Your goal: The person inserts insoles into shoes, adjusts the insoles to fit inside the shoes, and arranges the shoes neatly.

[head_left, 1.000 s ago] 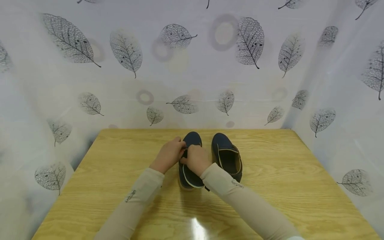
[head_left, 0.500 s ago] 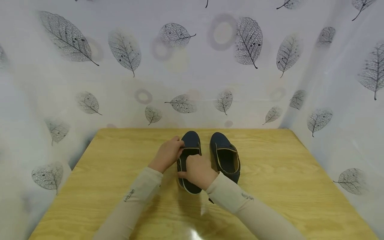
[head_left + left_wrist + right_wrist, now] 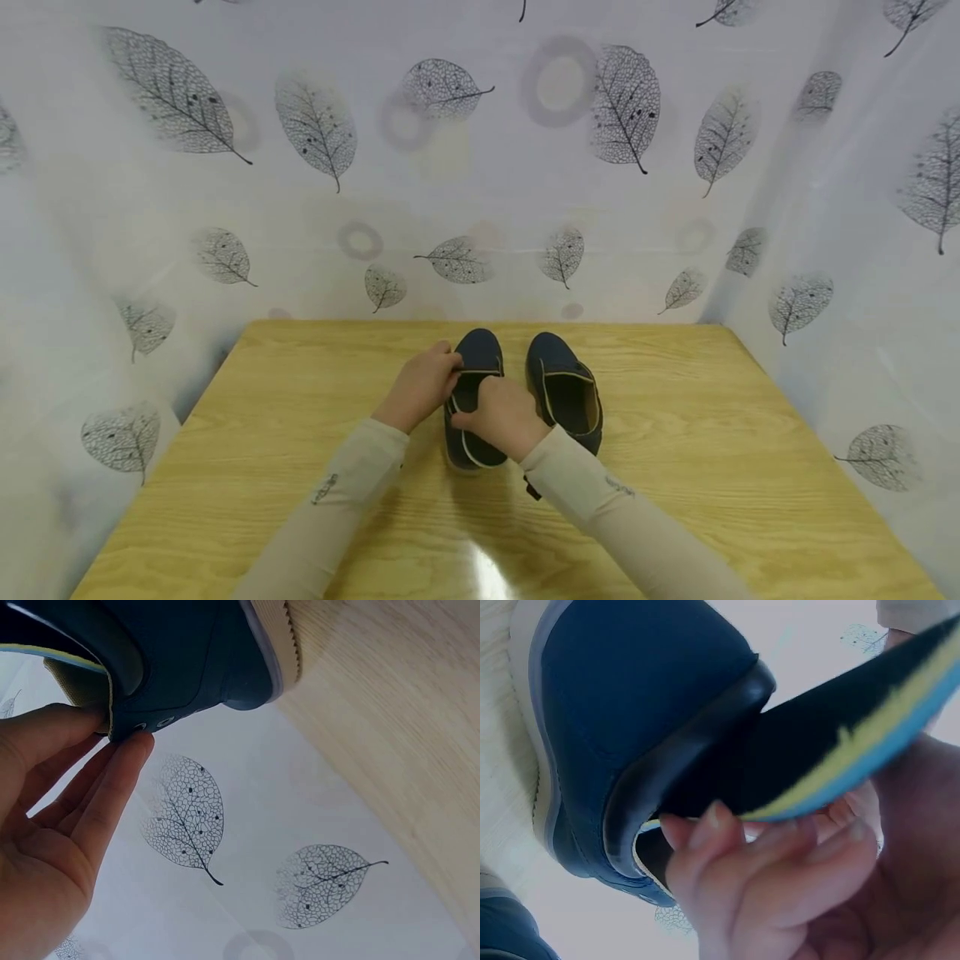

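Observation:
A dark blue slip-on shoe (image 3: pixel 479 350) sits upright on the wooden table, toe toward the far edge. My left hand (image 3: pixel 422 382) pinches the side edge of its opening; in the left wrist view the thumb is inside and the fingers (image 3: pixel 120 776) are outside, near the metal eyelets. My right hand (image 3: pixel 504 417) grips an insole (image 3: pixel 485 452), black on top with yellow and blue layers at its edge. In the right wrist view the insole (image 3: pixel 795 761) slants into the shoe opening, its heel end sticking out above the heel collar (image 3: pixel 682 765). Its front end is hidden inside.
The matching dark blue shoe (image 3: pixel 551 354) stands just to the right, opening toward me. Behind and beside the table (image 3: pixel 675 392) hangs a pale curtain (image 3: pixel 495 183) with a leaf print. A small dark tab (image 3: pixel 532 490) shows by the right cuff.
My right hand drew back toward me with the insole, then shifted slightly forward and right. The insole's rear end sits a bit farther forward than half a second ago. The left hand kept its place.

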Motion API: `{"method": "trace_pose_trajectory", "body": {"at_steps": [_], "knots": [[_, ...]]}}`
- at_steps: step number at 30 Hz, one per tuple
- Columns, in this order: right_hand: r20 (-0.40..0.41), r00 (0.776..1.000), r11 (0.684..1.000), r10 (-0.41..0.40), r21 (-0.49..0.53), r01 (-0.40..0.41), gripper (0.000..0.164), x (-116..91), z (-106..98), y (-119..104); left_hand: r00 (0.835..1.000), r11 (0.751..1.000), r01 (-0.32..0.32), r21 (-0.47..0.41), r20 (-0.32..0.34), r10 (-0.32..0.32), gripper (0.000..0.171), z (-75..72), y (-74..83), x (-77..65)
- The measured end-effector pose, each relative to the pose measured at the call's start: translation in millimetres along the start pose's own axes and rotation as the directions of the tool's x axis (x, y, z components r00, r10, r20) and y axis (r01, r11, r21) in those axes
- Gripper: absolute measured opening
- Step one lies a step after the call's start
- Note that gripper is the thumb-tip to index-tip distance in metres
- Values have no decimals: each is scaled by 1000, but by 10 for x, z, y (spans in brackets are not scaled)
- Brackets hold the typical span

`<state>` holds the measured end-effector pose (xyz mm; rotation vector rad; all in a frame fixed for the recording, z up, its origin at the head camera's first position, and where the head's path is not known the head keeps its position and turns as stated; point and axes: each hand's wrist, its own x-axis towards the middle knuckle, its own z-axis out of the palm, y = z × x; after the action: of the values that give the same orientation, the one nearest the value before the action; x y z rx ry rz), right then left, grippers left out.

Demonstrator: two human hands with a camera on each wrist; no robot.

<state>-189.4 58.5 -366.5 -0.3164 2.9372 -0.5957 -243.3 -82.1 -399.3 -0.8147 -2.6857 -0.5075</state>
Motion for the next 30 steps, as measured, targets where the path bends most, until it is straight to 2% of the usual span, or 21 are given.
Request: {"method": "trace_pose_trajectory", "body": {"at_steps": [7, 11, 14, 16, 19, 24, 30], "knots": [[-74, 997, 999, -5, -49, 2, 42, 49, 50, -11, 1000, 1000, 7, -15, 5, -7, 7, -3, 23, -22], [-88, 995, 984, -35, -175, 19, 51, -64, 72, -30, 1000, 1000, 15, -19, 12, -15, 5, -3, 27, -28], [-67, 996, 970, -67, -239, 49, 59, -189, 54, -37, 1000, 1000, 18, -17, 15, -17, 6, -13, 26, -18], [-37, 997, 977, -67, -206, 58, 59, -249, 20, -35, 1000, 1000, 17, -16, 12, -17, 6, -25, 25, -7], [8, 999, 995, -43, -92, 44, 58, -275, -36, -28, 1000, 1000, 20, -14, 8, -20, 5, -43, 21, 7], [18, 1000, 997, 0, 80, -2, 54, -243, -66, -20, 1000, 1000, 21, -17, 21, -21, 4, -40, 10, 6], [-17, 1000, 992, 1, 124, 1, 53, -162, -23, 0, 1000, 1000, 18, -20, 23, -17, 5, -7, 13, -4]]}}
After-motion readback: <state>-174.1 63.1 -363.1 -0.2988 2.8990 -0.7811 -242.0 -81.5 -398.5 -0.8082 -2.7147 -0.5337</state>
